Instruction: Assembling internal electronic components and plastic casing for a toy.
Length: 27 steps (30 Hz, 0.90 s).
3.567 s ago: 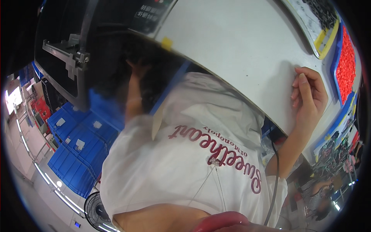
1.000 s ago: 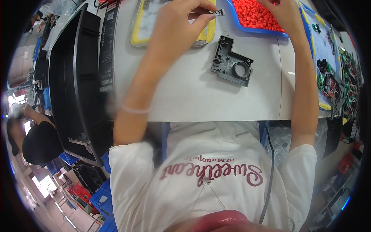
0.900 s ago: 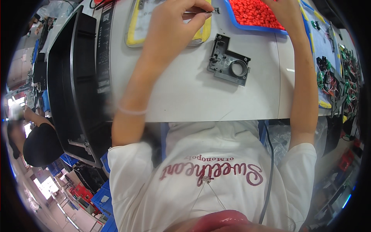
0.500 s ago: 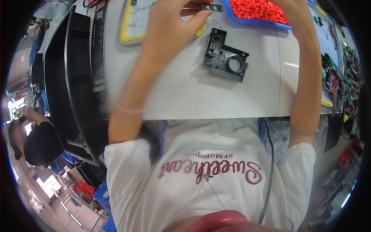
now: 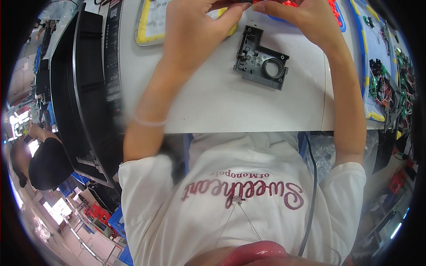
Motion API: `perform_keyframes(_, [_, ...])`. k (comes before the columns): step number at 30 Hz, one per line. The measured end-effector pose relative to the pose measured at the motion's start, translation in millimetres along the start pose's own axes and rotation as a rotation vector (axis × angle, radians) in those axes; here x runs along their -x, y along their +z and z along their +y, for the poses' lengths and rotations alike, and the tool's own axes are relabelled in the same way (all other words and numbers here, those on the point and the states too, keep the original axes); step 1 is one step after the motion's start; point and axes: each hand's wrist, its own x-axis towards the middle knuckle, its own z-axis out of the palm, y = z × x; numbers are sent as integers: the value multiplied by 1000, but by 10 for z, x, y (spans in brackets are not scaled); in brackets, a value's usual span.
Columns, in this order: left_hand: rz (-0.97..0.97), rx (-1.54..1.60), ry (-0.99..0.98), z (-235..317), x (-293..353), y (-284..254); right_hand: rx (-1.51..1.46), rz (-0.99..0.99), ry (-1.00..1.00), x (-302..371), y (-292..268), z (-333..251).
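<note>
— What are we working on here?

— We have a white table [image 5: 248, 111] in front of us. A dark grey plastic housing [image 5: 261, 64] with a round opening lies flat on it, and we can take that as our landmark.

— What else sits on the table around it?

— Up and to the left of the housing lies a yellow-edged mat [image 5: 153, 26]. Just above the housing we see a blue tray of red parts [image 5: 333, 13]. Well to its right lies a blue-and-yellow-edged sheet [image 5: 377, 48] with a tangle of small wired parts [image 5: 381, 84] on it.
</note>
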Motion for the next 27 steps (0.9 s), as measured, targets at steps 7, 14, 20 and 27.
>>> perform_keyframes(7, [29, 198, -161, -44, -20, 41, -854, 122, -512, -63, 215, 449])
perform_keyframes(14, [99, 288, -102, 4, 19, 91, -155, 87, -185, 36, 35, 94])
perform_keyframes(20, [163, 798, 509, -474, -106, 274, -570, 92, 226, 7, 90, 49])
perform_keyframes(27, [78, -85, 110, 17, 17, 20, -995, 43, -15, 24, 161, 177])
